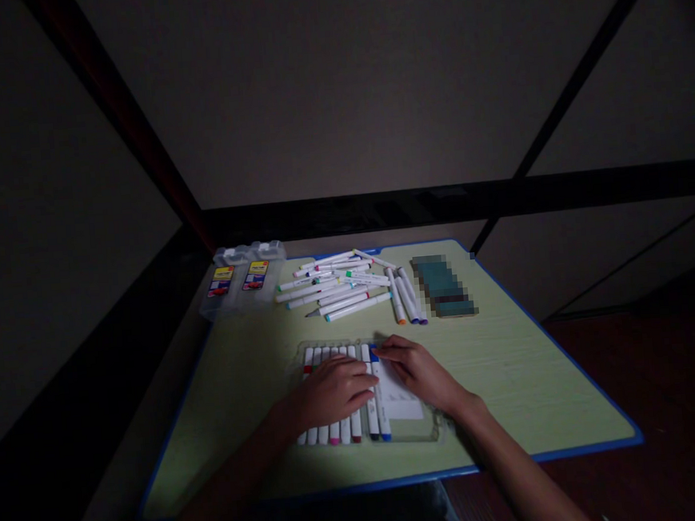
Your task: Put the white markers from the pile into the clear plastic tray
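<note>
A clear plastic marker case point(424, 429) lies near the front of the pale green table point(513, 376), with a row of white markers point(342, 431) side by side in its left part. My left hand point(330, 392) rests flat on top of that row, fingers stretched out. My right hand point(420, 371) is beside it, its fingertips pressed on the blue-capped marker point(383, 426) at the right end of the row. A paper label shows through the bare right part of the case.
A loose heap of white markers point(341, 285) with coloured caps lies at the back middle, and three more markers point(407, 297) lie just right of it. Two clear lidded cases point(241, 283) stand at the back left. A blurred teal block point(444, 286) sits back right. Dark surroundings.
</note>
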{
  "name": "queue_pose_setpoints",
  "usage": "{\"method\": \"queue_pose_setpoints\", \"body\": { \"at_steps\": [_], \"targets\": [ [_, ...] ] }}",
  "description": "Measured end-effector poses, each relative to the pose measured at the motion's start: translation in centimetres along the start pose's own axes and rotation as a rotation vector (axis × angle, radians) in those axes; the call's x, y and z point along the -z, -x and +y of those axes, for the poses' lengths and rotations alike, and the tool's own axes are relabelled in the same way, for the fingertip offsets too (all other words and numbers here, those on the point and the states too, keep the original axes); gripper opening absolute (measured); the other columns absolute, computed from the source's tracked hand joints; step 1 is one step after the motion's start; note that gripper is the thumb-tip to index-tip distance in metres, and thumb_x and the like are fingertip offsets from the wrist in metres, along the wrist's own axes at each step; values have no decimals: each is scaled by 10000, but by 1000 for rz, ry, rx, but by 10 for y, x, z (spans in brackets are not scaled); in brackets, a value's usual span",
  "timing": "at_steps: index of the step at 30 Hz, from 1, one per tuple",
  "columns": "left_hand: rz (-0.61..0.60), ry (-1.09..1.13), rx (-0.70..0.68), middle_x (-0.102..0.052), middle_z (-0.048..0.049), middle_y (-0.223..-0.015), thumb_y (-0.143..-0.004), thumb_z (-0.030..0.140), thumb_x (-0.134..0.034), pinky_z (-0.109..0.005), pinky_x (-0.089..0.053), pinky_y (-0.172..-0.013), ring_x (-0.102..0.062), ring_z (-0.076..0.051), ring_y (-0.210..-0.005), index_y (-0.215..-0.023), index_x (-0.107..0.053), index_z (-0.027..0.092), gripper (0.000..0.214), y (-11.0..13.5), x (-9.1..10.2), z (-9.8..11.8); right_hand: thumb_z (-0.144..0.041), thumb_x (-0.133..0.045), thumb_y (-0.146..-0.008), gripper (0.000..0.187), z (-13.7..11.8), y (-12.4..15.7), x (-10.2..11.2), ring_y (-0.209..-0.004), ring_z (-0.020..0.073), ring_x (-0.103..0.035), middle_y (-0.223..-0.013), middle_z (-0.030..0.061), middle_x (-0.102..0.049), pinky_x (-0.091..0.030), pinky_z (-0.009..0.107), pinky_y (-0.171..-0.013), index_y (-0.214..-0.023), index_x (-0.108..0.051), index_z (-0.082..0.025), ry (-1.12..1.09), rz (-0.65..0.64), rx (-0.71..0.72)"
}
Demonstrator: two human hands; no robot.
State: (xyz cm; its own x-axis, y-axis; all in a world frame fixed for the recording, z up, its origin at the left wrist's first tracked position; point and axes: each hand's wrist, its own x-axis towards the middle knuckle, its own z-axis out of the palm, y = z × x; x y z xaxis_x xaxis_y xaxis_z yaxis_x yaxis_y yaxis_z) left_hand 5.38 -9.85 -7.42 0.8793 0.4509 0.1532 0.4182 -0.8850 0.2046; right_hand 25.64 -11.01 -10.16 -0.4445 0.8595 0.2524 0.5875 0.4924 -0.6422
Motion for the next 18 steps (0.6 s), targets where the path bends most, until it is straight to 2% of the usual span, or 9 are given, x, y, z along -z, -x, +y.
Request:
{"method": "queue_pose_setpoints", "body": {
  "at_steps": [3,6,10,12,14,18],
  "targets": [
    [91,-63,94,-604,-31,-822,-849,245,-476,-292,-408,-768,-545,-152,-790,-974,-613,186,194,-1,2,-13,-15,-415,-799,391,0,0,0,-885,171,-566,-924,75,-590,-472,315,-784,-1077,-618,-200,10,-5,6],
    [229,-107,251,-594,-46,-805,-837,214,-485,-307,-408,-768,-537,-163,-790,-936,-626,159,181,1,0,-36,-19,-415,-802,390,-1,-1,1,-903,172,-564,-938,71,-589,-470,322,-796,-1087,-610,-201,14,-8,14],
    [409,42,558,-535,-9,-699,-797,190,-519,-235,-402,-625,-488,-111,-624,-807,-647,144,136,3,-6,-68,-22,-419,-799,377,-4,0,2,-861,162,-572,-915,64,-587,-477,311,-767,-1068,-614,-200,14,-2,24],
    [450,111,653,-490,9,-641,-769,186,-548,-218,-382,-581,-464,-103,-590,-789,-654,139,118,3,-10,-80,-25,-420,-797,368,-5,0,2,-826,154,-573,-888,56,-587,-480,299,-744,-1047,-622,-204,16,14,24],
    [457,165,667,-477,13,-631,-742,154,-567,-210,-371,-570,-453,-98,-581,-818,-661,128,123,0,-13,-88,-29,-416,-795,361,-5,2,2,-804,152,-571,-873,53,-584,-480,297,-735,-1033,-624,-204,23,50,12],
    [417,228,611,-496,2,-672,-745,144,-550,-212,-376,-587,-461,-96,-593,-859,-671,133,166,-6,-18,-95,-43,-404,-786,334,0,6,6,-825,175,-560,-875,65,-575,-471,331,-761,-990,-624,-189,50,197,-45]
  ]
}}
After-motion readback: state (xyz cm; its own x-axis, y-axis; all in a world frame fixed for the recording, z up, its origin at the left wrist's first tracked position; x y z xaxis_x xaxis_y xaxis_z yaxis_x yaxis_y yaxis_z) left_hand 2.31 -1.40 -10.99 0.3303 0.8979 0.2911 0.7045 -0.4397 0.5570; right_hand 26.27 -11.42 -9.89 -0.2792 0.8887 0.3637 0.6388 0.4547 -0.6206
